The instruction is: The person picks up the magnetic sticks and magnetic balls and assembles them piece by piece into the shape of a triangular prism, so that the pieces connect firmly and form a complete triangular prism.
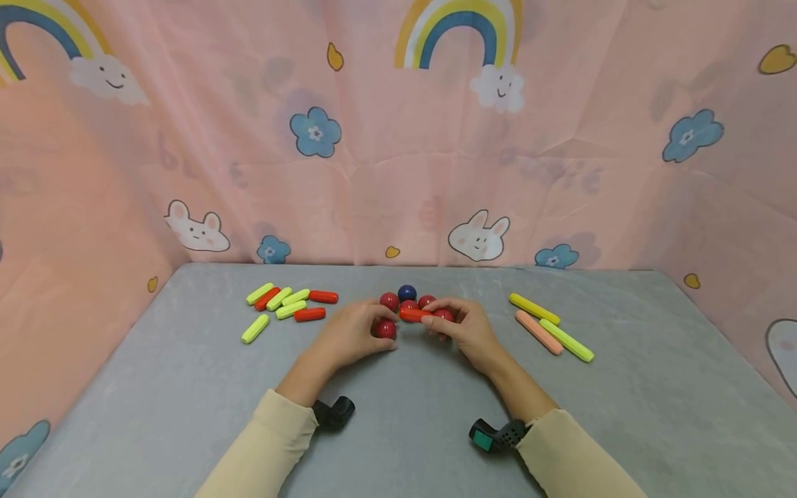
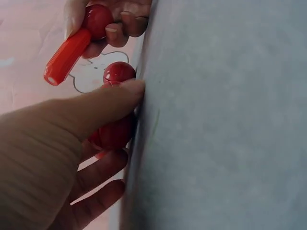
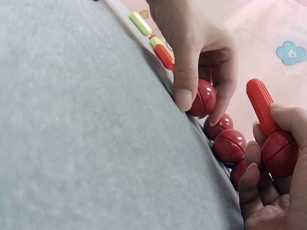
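My left hand grips a glossy red ball between thumb and fingers, low at the grey tabletop. The right hand holds another red ball with a short orange-red ribbed stick joined to it, its thumb lying along the joint. That stick points left toward the left hand, its free end apart from the left hand's ball. Just behind both hands sit a dark blue ball and several red balls, partly covered by the stick and fingers.
Several short yellow-green sticks and red sticks lie loose at the left. On the right are three longer bars: a yellow bar, a peach bar and a yellow-green bar. A pink printed curtain stands behind the table.
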Motion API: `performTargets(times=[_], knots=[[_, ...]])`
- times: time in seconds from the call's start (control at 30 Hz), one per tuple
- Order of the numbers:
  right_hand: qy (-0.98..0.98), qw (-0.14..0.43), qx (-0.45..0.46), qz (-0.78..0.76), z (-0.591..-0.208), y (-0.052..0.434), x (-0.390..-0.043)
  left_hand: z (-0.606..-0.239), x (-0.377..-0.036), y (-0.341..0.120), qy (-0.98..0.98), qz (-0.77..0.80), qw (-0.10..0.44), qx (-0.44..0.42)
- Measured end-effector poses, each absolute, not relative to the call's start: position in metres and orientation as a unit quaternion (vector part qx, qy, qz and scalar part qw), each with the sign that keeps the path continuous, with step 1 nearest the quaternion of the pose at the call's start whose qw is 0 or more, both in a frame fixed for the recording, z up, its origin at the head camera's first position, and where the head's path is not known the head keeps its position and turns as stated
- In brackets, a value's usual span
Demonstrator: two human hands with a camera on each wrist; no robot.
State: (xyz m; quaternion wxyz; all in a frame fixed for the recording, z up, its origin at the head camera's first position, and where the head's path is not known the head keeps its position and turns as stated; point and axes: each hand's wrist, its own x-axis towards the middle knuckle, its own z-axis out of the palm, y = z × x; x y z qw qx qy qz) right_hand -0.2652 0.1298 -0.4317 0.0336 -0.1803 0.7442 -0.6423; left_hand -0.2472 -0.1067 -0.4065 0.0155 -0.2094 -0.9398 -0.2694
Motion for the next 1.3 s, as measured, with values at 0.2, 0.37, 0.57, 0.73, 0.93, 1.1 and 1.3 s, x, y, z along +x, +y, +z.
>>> performTargets(times=[0.2,0.37,0.57,0.73,0.93,1.1,1.3], knots=[[0.761,0.032,-0.178,-0.623,-0.428,0.131,-0.265,-0.420,-0.254,-0.113,-0.884,-0.446,-0.001,-0.141],[0.769,0.029,-0.193,-0.609,-0.428,0.129,-0.265,-0.428,-0.256,-0.117,-0.843,-0.524,0.004,-0.119],[0.778,0.033,-0.200,-0.595,-0.431,0.128,-0.265,-0.430,-0.254,-0.117,-0.834,-0.536,-0.003,-0.130],[0.793,0.028,-0.192,-0.578,-0.432,0.130,-0.263,-0.432,-0.254,-0.114,-0.831,-0.537,-0.004,-0.146],[0.810,0.026,-0.204,-0.549,-0.433,0.128,-0.260,-0.433,-0.251,-0.114,-0.831,-0.538,0.000,-0.141],[0.812,0.030,-0.232,-0.534,-0.435,0.123,-0.257,-0.432,-0.246,-0.114,-0.830,-0.541,-0.005,-0.136],[0.804,0.035,-0.243,-0.541,-0.433,0.122,-0.258,-0.426,-0.243,-0.107,-0.833,-0.531,-0.006,-0.157]])
